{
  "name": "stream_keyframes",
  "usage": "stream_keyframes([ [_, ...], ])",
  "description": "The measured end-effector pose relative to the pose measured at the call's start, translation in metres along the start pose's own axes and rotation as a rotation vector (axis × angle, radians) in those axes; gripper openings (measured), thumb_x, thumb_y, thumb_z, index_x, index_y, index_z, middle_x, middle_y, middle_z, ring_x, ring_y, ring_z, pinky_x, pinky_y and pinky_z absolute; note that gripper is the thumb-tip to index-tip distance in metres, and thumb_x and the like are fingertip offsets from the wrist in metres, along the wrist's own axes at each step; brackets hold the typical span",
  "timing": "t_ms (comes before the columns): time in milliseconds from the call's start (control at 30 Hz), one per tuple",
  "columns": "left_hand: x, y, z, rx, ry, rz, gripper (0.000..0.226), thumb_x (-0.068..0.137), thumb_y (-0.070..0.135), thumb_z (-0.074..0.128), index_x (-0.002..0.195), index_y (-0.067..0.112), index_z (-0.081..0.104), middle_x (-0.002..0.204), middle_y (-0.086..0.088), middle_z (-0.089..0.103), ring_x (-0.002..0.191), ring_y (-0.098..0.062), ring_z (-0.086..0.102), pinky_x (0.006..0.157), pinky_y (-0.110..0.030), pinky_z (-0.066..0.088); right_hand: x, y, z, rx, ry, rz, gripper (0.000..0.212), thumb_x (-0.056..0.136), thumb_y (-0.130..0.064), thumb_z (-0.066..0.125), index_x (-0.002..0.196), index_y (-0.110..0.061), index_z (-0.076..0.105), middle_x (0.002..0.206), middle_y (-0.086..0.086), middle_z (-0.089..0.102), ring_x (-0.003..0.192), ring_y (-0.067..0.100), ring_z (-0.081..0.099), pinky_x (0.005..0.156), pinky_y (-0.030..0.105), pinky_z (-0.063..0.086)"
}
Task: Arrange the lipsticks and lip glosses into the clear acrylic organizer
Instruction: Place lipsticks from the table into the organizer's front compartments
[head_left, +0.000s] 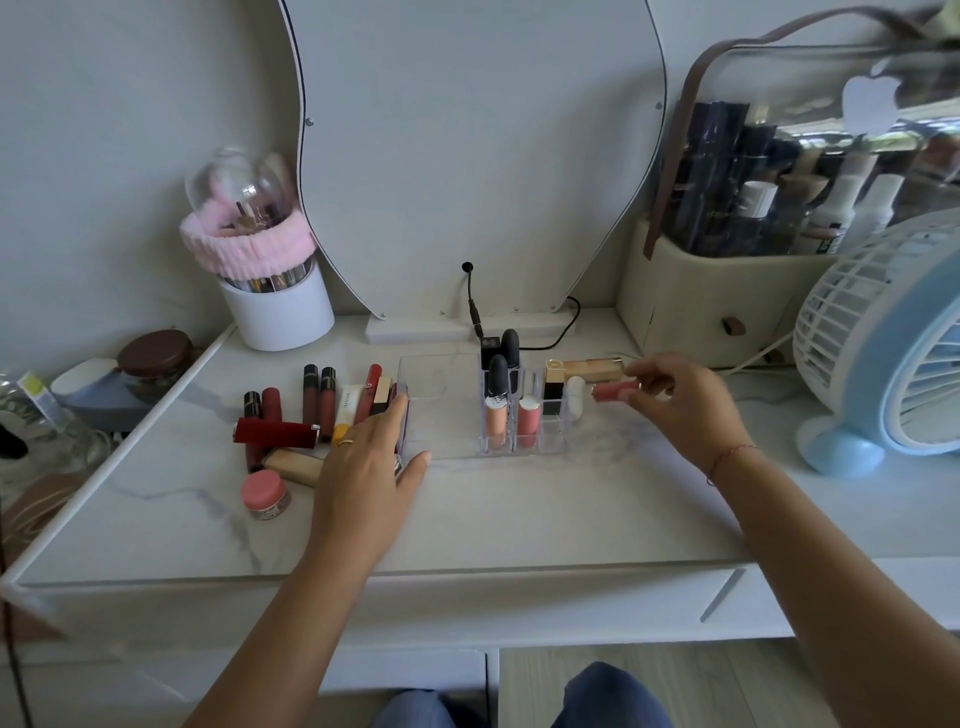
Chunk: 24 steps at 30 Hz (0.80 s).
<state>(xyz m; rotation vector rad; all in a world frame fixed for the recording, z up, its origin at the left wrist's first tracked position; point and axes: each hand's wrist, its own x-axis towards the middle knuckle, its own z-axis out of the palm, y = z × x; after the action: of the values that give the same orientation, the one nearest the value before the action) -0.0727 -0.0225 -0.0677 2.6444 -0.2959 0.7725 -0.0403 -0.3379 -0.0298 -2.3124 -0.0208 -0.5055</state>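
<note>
No text could be read: print on the white tube (348, 408) and a lip gloss cap (498, 401) was blurred.

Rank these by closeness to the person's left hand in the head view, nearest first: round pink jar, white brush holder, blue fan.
1. Round pink jar, just left of the left hand.
2. White brush holder, back left by the mirror.
3. Blue fan, far right.

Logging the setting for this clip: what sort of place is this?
Most likely a dressing table in a home: a mirror stands against the wall, with a makeup brush holder, a lidded cosmetics case and loose lipsticks on the marble-look top.
</note>
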Motion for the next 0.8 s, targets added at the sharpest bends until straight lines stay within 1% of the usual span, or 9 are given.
stream_keyframes([
  [67,-0.001,0.000,0.000,0.007,0.010,-0.003,0.064,0.079,0.025,0.072,0.135,0.012,0.044,0.115,-0.012,0.065,0.093,-0.032,0.063,0.072,-0.035,0.049,-0.008,-0.016,-0.005,0.079,0.035,-0.032,0.029,0.068,-0.032,0.073,0.094,-0.026,0.061,0.080,-0.005,0.064,0.075,0.014,0.059,0.070,0.023,0.049],
  [167,-0.001,0.001,-0.001,-0.010,0.011,-0.007,0.065,0.078,0.024,0.073,0.136,0.013,0.044,0.112,-0.011,0.065,0.090,-0.031,0.062,0.071,-0.033,0.047,-0.016,-0.037,-0.008,0.141,0.061,-0.080,0.043,0.065,-0.023,0.079,0.102,-0.022,0.057,0.082,-0.004,0.064,0.076,0.013,0.059,0.072,0.024,0.050],
  [233,0.000,0.001,-0.001,-0.016,0.007,0.001,0.065,0.077,0.023,0.073,0.135,0.011,0.045,0.110,-0.012,0.066,0.090,-0.032,0.063,0.070,-0.033,0.047,-0.021,-0.048,-0.008,0.167,0.066,-0.110,0.046,0.065,-0.020,0.081,0.103,-0.022,0.054,0.083,-0.004,0.063,0.078,0.011,0.058,0.071,0.019,0.049],
  [300,0.000,0.001,-0.002,-0.015,0.008,0.005,0.065,0.077,0.022,0.074,0.134,0.010,0.047,0.111,-0.012,0.066,0.091,-0.032,0.063,0.071,-0.033,0.048,-0.024,-0.057,-0.006,0.192,0.066,-0.133,0.044,0.064,-0.020,0.081,0.098,-0.022,0.054,0.083,-0.008,0.062,0.077,0.008,0.058,0.069,0.014,0.047],
  [433,0.000,0.000,-0.001,-0.018,0.011,-0.001,0.064,0.077,0.023,0.074,0.133,0.010,0.047,0.112,-0.012,0.066,0.094,-0.032,0.063,0.072,-0.035,0.049,-0.026,-0.067,0.003,0.172,0.047,-0.178,0.024,0.068,-0.017,0.079,0.081,-0.023,0.060,0.075,-0.012,0.063,0.074,0.006,0.057,0.067,0.016,0.049],
  [533,0.001,0.000,-0.001,-0.017,0.004,0.003,0.063,0.078,0.023,0.073,0.133,0.010,0.047,0.114,-0.012,0.065,0.095,-0.032,0.063,0.073,-0.036,0.050,-0.026,-0.070,0.011,0.165,0.045,-0.204,0.016,0.071,-0.016,0.077,0.079,-0.020,0.063,0.069,-0.017,0.062,0.073,-0.004,0.056,0.065,0.006,0.044],
  [600,0.001,0.000,-0.001,-0.020,0.006,0.002,0.064,0.077,0.023,0.074,0.133,0.010,0.047,0.113,-0.012,0.066,0.094,-0.032,0.063,0.072,-0.035,0.049,-0.026,-0.070,0.017,0.172,0.056,-0.191,0.013,0.071,-0.015,0.076,0.079,-0.017,0.065,0.066,-0.019,0.062,0.073,-0.007,0.055,0.065,0.004,0.041],
  [733,0.000,0.000,-0.001,-0.018,0.013,0.003,0.064,0.077,0.023,0.074,0.134,0.011,0.046,0.110,-0.010,0.066,0.091,-0.030,0.062,0.069,-0.032,0.047,-0.024,-0.066,0.026,0.142,0.052,-0.175,0.010,0.074,-0.018,0.073,0.081,-0.018,0.066,0.071,-0.017,0.064,0.079,0.000,0.056,0.067,0.013,0.045],
  [800,0.001,-0.001,0.000,-0.020,0.009,0.001,0.063,0.078,0.024,0.073,0.134,0.011,0.046,0.112,-0.011,0.065,0.093,-0.031,0.062,0.070,-0.034,0.048,-0.023,-0.066,0.027,0.120,0.056,-0.189,0.010,0.074,-0.018,0.073,0.081,-0.017,0.066,0.071,-0.018,0.063,0.080,0.000,0.056,0.067,0.014,0.045],
])
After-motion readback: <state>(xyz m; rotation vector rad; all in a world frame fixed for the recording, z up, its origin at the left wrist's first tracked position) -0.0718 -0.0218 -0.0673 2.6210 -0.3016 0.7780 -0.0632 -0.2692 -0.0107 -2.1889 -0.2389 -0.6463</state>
